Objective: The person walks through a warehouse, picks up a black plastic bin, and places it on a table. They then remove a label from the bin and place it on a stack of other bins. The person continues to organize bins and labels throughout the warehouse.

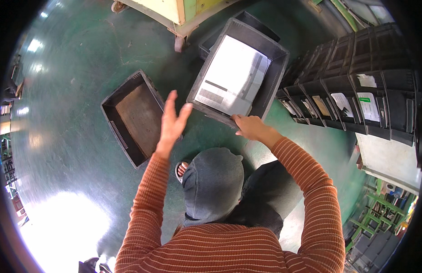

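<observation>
A dark plastic crate [274, 77] with a white printed sheet [233, 75] lying inside is raised in front of me. My right hand [251, 127] grips its near rim. My left hand [172, 122] is open, fingers apart, just left of the crate's near corner and not touching it. Below my left hand an empty dark crate [111, 119] with a brown bottom sits on the green floor.
Tall stacks of dark crates [356, 73] with paper labels stand to the right. Another dark crate [206, 45] lies behind the raised one. A yellow-green cart on castors [179, 18] stands at the top. Green racks [379, 214] are at lower right.
</observation>
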The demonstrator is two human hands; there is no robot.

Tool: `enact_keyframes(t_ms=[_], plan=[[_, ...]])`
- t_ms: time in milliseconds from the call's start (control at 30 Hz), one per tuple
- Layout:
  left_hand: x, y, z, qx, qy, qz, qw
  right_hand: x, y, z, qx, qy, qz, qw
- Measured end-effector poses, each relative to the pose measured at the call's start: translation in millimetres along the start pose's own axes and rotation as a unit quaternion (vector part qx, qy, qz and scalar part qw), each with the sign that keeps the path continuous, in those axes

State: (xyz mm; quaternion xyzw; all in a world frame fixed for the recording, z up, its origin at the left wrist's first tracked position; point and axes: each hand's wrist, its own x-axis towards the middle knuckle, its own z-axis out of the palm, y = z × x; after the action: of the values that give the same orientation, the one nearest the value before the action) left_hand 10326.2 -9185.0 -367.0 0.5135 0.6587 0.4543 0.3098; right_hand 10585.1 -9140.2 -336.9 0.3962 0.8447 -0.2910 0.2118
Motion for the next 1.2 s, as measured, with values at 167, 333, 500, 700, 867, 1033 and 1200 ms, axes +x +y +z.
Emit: enact_keyframes(t_ms=[167, 333, 500, 700, 867, 1033, 1200], plan=[[24.2, -13.8, 54.6, -0.101, 0.058, -0.256, 0.96, 32.7, 25.5, -32.4, 0.173, -0.105, -0.041, 0.978], [14.3, -46.0, 74.7, -0.019, 0.085, -0.182, 0.98, 93.8, 80.1, -74.7, 0.01, 0.22, 0.225, 0.949], [1.9, -68.9, 72.2, -0.015, 0.077, -0.237, 0.968, 126.2, 91.9, -93.6, -0.019, 0.272, 0.294, 0.916], [-2.4, -67.2, 78.5, -0.055, 0.092, -0.271, 0.957, 137.1, 90.2, -90.6, -0.022, 0.287, 0.328, 0.9], [-2.9, -90.8, 80.8, -0.054, 0.072, -0.267, 0.96, 124.7, 96.5, -71.2, -0.119, 0.345, 0.237, 0.901], [-6.7, -83.2, 78.6, -0.05, 0.079, -0.261, 0.961, 77.4, 35.3, -23.5, -0.197, 0.333, 0.003, 0.922], [-5.7, -65.5, 71.3, -0.055, 0.067, -0.259, 0.962, 52.7, 16.5, -32.0, -0.14, 0.378, -0.041, 0.914]])
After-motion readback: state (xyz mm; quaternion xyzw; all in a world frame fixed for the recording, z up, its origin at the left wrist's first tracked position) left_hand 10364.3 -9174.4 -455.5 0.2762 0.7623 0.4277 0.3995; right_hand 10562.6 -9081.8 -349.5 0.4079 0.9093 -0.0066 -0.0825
